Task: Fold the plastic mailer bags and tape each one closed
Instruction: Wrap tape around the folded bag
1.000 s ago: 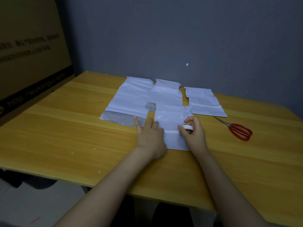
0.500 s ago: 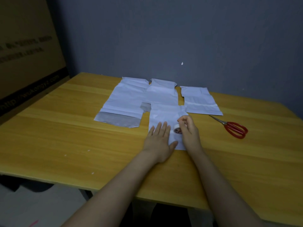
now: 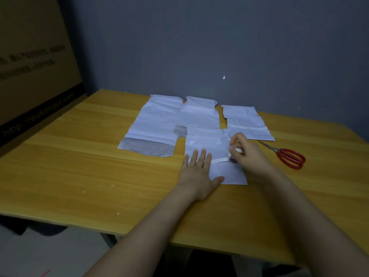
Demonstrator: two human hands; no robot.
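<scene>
A folded white mailer bag (image 3: 207, 140) lies nearest me on the wooden table (image 3: 79, 166). My left hand (image 3: 197, 172) presses flat on its left part, fingers straight. My right hand (image 3: 247, 154) grips a small roll of tape (image 3: 233, 159) at the bag's right side. A white strip of tape (image 3: 218, 160) runs from the roll leftward across the bag to my left fingers. Three more white mailers lie behind: a large one with a grey flap (image 3: 153, 126), a middle one (image 3: 199, 114) and a right one (image 3: 245, 122).
Red-handled scissors (image 3: 289, 156) lie on the table right of my right hand. A big cardboard box (image 3: 34, 62) stands along the left. A grey wall rises behind the table. Bare wood stretches to the left and along the front edge.
My right hand has drawn the tape roll to the right, so a strip now shows across the bag. My left hand stays flat on the bag.
</scene>
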